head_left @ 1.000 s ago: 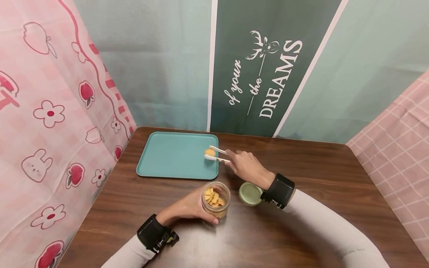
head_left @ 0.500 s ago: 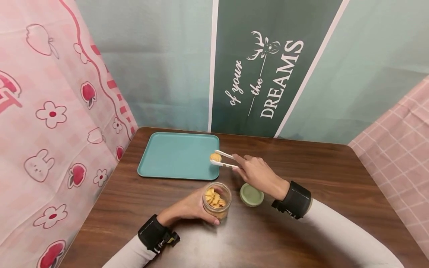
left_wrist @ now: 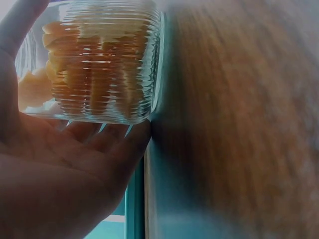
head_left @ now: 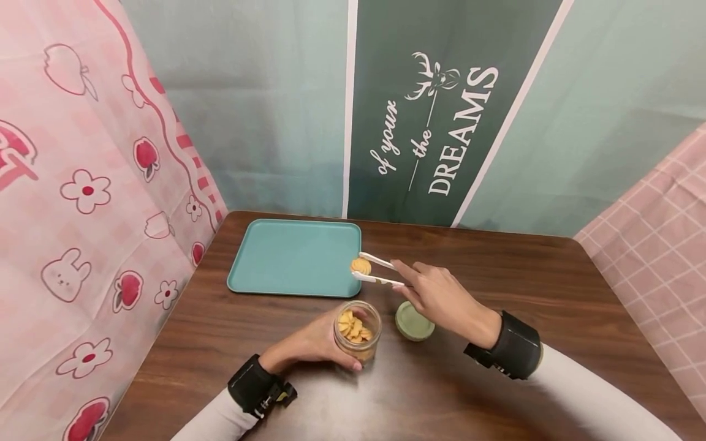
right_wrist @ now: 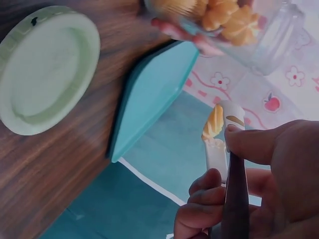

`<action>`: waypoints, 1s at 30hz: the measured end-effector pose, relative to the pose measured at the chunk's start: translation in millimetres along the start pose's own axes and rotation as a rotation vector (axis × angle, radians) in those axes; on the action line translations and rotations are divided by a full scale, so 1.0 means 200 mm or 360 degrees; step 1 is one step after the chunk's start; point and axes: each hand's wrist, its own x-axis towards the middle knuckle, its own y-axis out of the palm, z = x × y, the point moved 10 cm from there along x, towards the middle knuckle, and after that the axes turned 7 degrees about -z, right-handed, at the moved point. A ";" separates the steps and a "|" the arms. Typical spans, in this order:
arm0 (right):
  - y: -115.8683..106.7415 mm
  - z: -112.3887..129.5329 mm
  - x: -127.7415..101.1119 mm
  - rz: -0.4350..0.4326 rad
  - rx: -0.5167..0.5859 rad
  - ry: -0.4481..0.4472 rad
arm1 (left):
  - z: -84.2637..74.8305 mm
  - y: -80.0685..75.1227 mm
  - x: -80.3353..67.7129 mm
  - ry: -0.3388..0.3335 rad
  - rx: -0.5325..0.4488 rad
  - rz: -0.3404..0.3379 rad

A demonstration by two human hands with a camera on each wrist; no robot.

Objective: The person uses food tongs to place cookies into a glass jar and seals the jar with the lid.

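My left hand (head_left: 314, 340) grips an open ribbed glass jar (head_left: 356, 329) half full of golden cookies (left_wrist: 94, 64), standing on the brown table. My right hand (head_left: 441, 300) pinches white tongs (head_left: 380, 270), whose tips clamp one cookie (head_left: 361, 265) in the air over the right edge of a teal tray (head_left: 287, 257). In the right wrist view the same cookie (right_wrist: 215, 122) sits between the tong arms, with the jar (right_wrist: 234, 25) above. The jar's pale green lid (head_left: 414, 320) lies flat on the table to the right of the jar, under my right hand.
The wooden table (head_left: 551, 294) meets a teal wall banner at the back. A pink patterned curtain (head_left: 83, 184) hangs along the left edge, and pink checked cloth (head_left: 662, 208) along the right.
My right hand has carried the tongs and the cookie rightward and nearer, from over the tray's right part to its right edge. The left hand and jar have stayed put.
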 end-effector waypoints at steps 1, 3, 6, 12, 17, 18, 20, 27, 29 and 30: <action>-0.02 0.01 -0.01 -0.0008 0.0009 -0.0004 | 0.00 0.00 0.00 0.0006 0.0001 -0.0001; -0.05 0.02 -0.02 -0.0028 0.0019 -0.0017 | -0.01 -0.01 0.00 0.0015 0.0005 -0.0010; -0.10 0.05 -0.03 -0.0076 0.0014 -0.0064 | -0.02 -0.01 0.00 0.0012 0.0001 -0.0016; -0.18 0.10 -0.08 -0.0190 -0.0011 -0.0145 | -0.01 0.00 -0.01 -0.0027 -0.0029 -0.0006; -0.22 0.14 -0.12 -0.0202 -0.0005 -0.0169 | -0.01 0.00 -0.01 -0.0020 -0.0055 -0.0004; -0.22 0.14 -0.13 -0.0197 -0.0009 -0.0172 | -0.01 0.00 -0.01 -0.0017 -0.0057 -0.0005; -0.23 0.15 -0.14 -0.0184 -0.0007 -0.0175 | -0.01 0.01 0.00 -0.0015 -0.0061 -0.0001; -0.24 0.19 -0.19 -0.0155 0.0030 -0.0193 | -0.01 0.02 0.00 -0.0062 -0.0091 0.0018; -0.24 0.20 -0.19 -0.0149 0.0037 -0.0200 | 0.00 0.02 0.00 -0.0093 -0.0104 0.0021; -0.25 0.21 -0.20 -0.0144 0.0040 -0.0200 | 0.00 0.02 0.00 -0.0106 -0.0110 0.0023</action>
